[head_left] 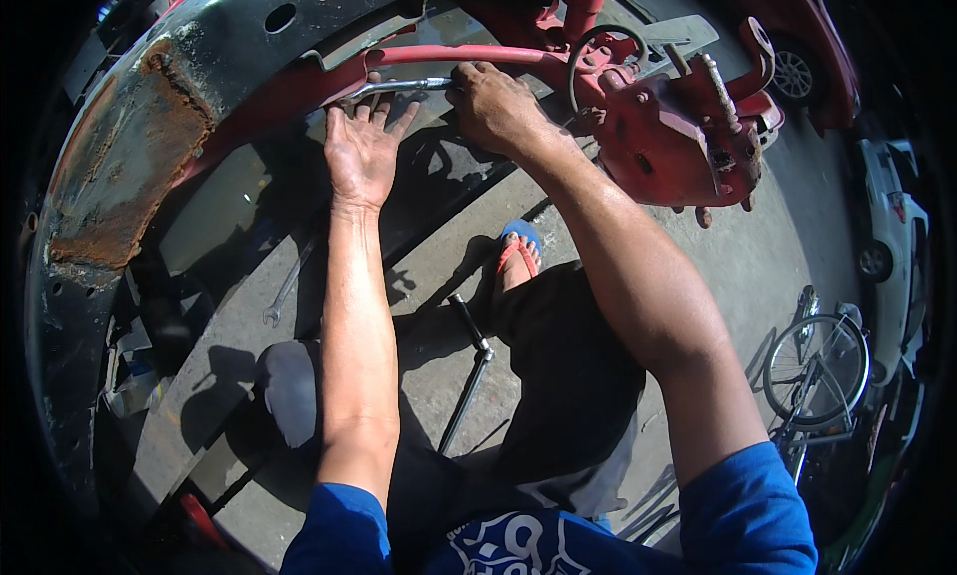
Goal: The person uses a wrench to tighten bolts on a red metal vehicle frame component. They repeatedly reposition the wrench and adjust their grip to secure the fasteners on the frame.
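A chrome wrench point(404, 85) lies horizontally along the lower edge of the red tubular member point(459, 53), at the top centre. My left hand point(364, 144) is palm up just below its left part, fingers stretched and spread, some fingertips reaching behind or against the tool. My right hand point(488, 105) is closed around the wrench's right end, knuckles up. Right of it is a red bracket assembly point(663, 151) with bolts and a black hose loop. The wrench's far left end is partly hidden at the red metal.
A rusty black frame rail point(120, 166) arches along the left and top. A spanner point(284, 286) and a jointed bar tool point(464, 396) lie below, near my sandalled foot point(518, 261). At right are a bicycle point(807, 366), a white car point(887, 226) and a red car point(817, 37).
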Demonstrator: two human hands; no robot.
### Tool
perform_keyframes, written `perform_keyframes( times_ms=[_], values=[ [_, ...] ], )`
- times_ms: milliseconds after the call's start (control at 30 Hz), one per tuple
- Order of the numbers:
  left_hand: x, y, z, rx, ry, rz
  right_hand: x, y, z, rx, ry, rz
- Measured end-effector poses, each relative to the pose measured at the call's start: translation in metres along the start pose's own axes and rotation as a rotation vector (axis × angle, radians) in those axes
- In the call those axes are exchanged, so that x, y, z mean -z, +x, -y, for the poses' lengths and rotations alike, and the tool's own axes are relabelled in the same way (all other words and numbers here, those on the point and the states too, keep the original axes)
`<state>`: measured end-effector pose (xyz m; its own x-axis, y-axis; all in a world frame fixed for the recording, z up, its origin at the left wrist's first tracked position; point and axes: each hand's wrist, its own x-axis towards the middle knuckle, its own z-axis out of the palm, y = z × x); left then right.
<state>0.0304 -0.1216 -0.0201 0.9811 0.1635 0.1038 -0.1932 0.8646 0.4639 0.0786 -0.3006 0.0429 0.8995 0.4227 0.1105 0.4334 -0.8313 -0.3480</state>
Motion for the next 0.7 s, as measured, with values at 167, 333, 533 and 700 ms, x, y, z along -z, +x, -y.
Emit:
perform_keyframes(
  times_ms=[167, 333, 533, 700],
  values=[
    [0.004, 0.002, -0.001, -0.003, -0.123, -0.005, -0.020, 0.008, -0.002, -0.042, -0.031, -0.075],
    [0.006, 0.000, -0.002, 0.017, -0.130, -0.028, -0.030, 0.011, 0.002, -0.021, -0.181, -0.113],
    [0.002, -0.001, -0.001, -0.008, -0.001, -0.015, -0.013, 0.007, 0.003, 0.097, -0.096, -0.128],
    [0.007, -0.001, 0.001, -0.030, 0.003, -0.040, -0.005, 0.008, 0.012, 0.113, -0.058, -0.080]
  ],
)
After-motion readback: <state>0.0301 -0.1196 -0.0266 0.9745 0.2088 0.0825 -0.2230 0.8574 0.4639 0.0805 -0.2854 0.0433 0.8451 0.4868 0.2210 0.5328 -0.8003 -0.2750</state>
